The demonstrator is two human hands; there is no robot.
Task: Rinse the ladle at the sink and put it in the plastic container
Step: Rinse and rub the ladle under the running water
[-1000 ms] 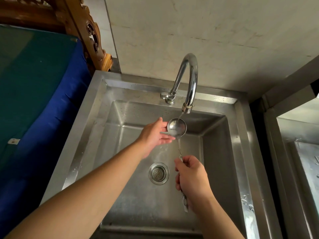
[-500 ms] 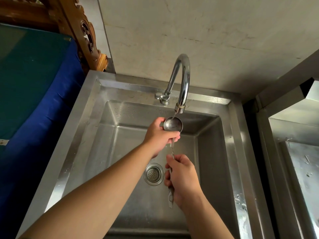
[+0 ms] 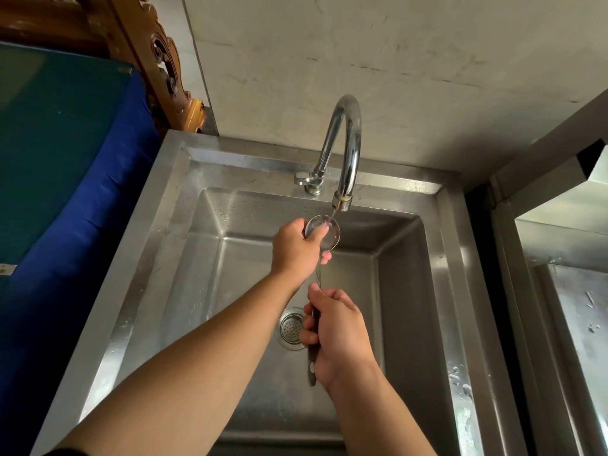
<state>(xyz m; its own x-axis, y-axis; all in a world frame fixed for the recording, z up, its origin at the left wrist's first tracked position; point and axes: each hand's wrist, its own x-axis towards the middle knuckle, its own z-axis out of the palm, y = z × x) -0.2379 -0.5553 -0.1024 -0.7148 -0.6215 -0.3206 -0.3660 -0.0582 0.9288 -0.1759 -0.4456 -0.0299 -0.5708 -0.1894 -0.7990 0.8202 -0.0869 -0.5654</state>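
Since a second ago the left hand (image 3: 296, 248) has closed further over the ladle (image 3: 329, 236), its thumb now rubbing inside the bowl, which sits at frame centre just under the faucet (image 3: 343, 149) spout, a thin stream landing in it. Lower down, the right hand (image 3: 339, 337) is clenched around the handle, whose tip pokes out below the fist. To rinse well, I'd turn the bowl under the stream while the thumb sweeps every side. Around them the sink (image 3: 204, 291) basin leaves open room, with the drain (image 3: 289, 330) below; its walls stand well apart from both hands. No plastic container shows.
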